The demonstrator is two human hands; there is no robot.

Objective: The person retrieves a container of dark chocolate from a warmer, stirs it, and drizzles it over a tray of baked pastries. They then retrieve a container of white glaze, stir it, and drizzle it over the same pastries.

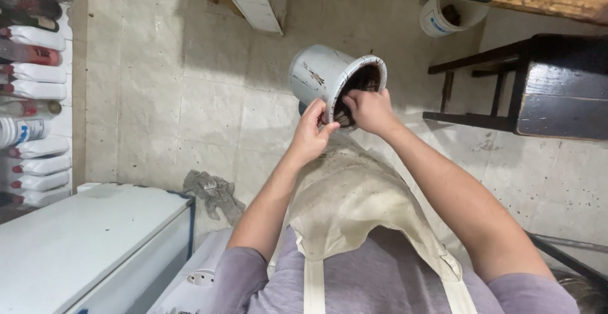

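So, grey bucket [329,76] tipped on side, held mid-air over stained apron [354,193]. Left hand [311,133] pinching lower rim, fingers clamped on it. Right hand [370,110] curled over rim, fingers inside against dark brown residue. Inside looks mostly scraped, smears left near fingertips. Rag [215,193] on floor, below left of grip.

Two hands showing: left hand [311,133], right hand [369,109]. One grey bucket [326,76] tilting between them. One white bucket [443,16] standing by floor's far edge. One rag [214,193] lying on floor. One dark stool [538,86]. One white chest [82,244]. Roughly ten white bottles [35,73] lying stacked along left edge.
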